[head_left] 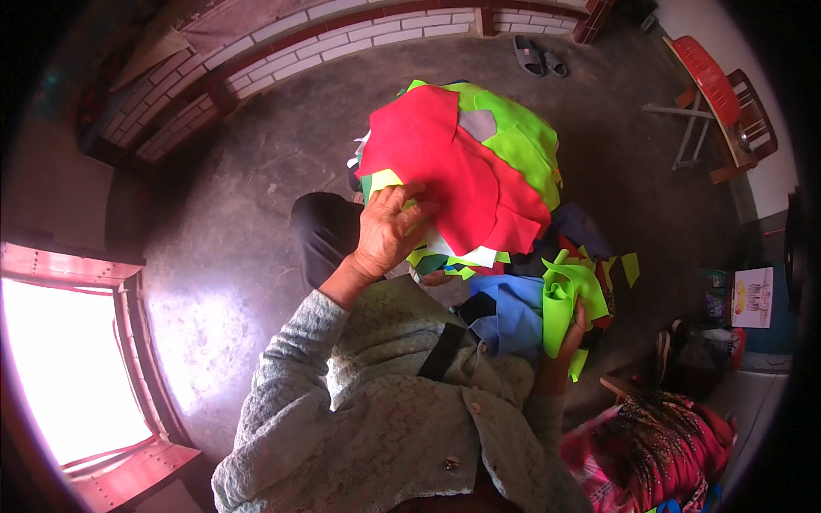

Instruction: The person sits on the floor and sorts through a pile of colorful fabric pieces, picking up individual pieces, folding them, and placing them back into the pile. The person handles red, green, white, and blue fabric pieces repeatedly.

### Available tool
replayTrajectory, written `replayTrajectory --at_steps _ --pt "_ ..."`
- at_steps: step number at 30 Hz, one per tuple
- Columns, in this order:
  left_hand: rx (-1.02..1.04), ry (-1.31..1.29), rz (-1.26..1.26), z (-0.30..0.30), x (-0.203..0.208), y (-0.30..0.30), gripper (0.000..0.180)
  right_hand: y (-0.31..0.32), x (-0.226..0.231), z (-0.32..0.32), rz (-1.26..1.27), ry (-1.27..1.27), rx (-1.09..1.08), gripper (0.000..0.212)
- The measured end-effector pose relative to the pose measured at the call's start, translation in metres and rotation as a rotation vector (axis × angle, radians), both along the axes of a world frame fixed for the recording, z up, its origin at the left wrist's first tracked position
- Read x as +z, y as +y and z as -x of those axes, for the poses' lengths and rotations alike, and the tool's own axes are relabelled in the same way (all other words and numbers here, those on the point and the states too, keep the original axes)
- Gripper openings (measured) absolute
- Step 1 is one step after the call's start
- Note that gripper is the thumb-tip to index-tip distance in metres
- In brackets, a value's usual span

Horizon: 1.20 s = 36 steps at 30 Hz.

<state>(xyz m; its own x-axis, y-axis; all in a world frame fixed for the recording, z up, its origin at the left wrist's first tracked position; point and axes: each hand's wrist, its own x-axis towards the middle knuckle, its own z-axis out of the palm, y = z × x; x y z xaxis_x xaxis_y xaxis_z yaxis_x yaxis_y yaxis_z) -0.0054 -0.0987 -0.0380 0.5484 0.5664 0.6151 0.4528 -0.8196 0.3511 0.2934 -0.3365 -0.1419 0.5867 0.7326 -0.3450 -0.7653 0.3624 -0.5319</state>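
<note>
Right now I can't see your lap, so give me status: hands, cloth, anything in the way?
Left hand gripping stacked red and green cloth pieces. Right hand holding green scrap. Blue cloth heaped between.

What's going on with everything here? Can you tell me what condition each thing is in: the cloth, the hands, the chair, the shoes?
Left hand: gripping the edge of the cloth stack.
Cloth stack: red and green pieces layered, held up.
Right hand: shut on a green scrap.
Green scrap: crumpled, upright.
Blue cloth: lying loose on the lap.
Red chair: standing, unoccupied.
Sandals: paired on the floor, off.
</note>
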Motion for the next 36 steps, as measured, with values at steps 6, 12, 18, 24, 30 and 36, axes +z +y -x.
replayTrajectory --at_steps 6,12,18,24,30,36 --pt "-0.009 -0.002 0.127 -0.001 0.003 0.004 0.024 -0.002 0.0 0.0 0.053 -0.049 -0.016 0.035" --pt "-0.201 -0.19 0.531 -0.003 0.026 0.03 0.017 0.0 0.002 0.002 0.098 -0.057 -0.023 0.035" --pt "-0.185 -0.119 0.732 -0.011 0.065 0.078 0.019 -0.001 0.004 0.002 0.182 -0.142 -0.033 0.034" --pt "-0.231 -0.084 0.583 -0.02 0.062 0.096 0.024 0.0 0.006 0.005 0.173 -0.225 -0.029 0.034" --pt "-0.184 -0.176 0.607 -0.025 0.06 0.089 0.05 -0.003 -0.003 0.0 0.109 -0.129 -0.022 0.034" --pt "-0.074 -0.119 0.193 -0.018 0.024 0.07 0.052 -0.001 0.003 0.002 0.1 -0.136 -0.001 0.034"
